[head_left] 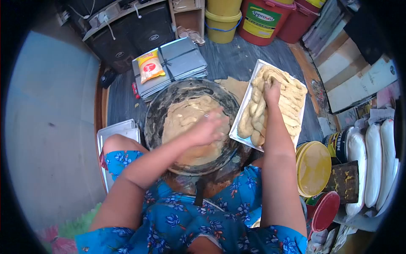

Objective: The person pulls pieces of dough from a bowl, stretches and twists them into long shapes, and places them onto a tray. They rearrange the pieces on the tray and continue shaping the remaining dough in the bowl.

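My right hand [272,94] is closed on a thick twisted rope of dough [256,106] at the upper middle of a white tray [242,122]. Beside that rope, rows of pale, ridged dough [292,101] fill the tray's right side. My left hand [210,128] hangs over the right part of a wide, dark round basin [153,146]; its fingers are smeared by motion. Inside the basin lies a broad mass of soft dough [182,119], with flour-like smears up the wall. A ring shows on a left finger.
Beyond the basin, a stack of metal baking sheets [182,59] carries a yellow packet [150,67]. Another metal tray [118,129] lies by my left knee. Yellow buckets [223,26] and red buckets [262,31] stand at the back. A yellow lid [314,167] and white wrapped rolls [373,165] crowd the right.
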